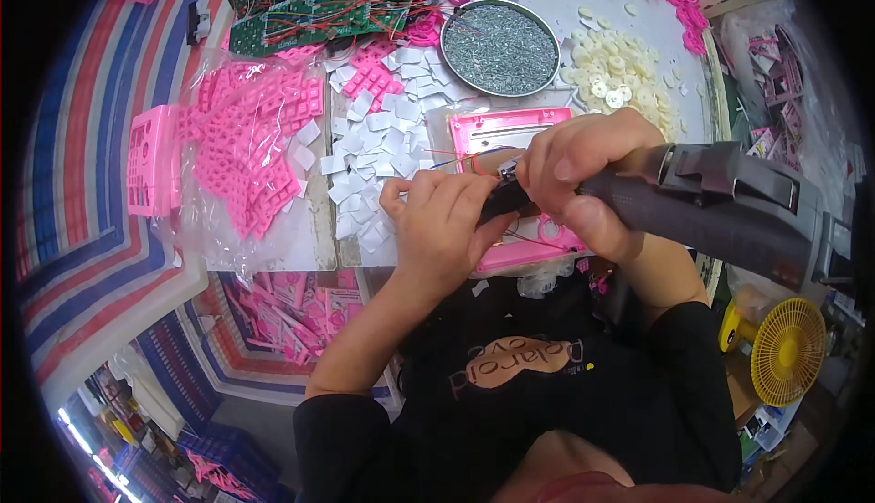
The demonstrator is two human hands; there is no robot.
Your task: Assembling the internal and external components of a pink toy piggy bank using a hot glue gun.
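Observation:
My right hand (597, 170) is wrapped round a dark grey electric screwdriver (711, 211), whose body stretches off to the right. Its working end is by the fingertips, mostly hidden behind them. My left hand (445, 220) is closed on a small black plastic part (504, 200), with finger and thumb on either side. Both hands meet over an open pink plastic housing (510, 122) with a pale inside. Thin coloured wires show beside the black part. Whether the screwdriver's tip touches the part cannot be seen.
Left of the housing lie many white square pieces (365, 157) and bagged pink keypads (246, 138). Behind are a round tray of screws (499, 47), cream discs (620, 70) and wired green circuit boards (319, 11). A yellow fan (789, 352) stands at lower right.

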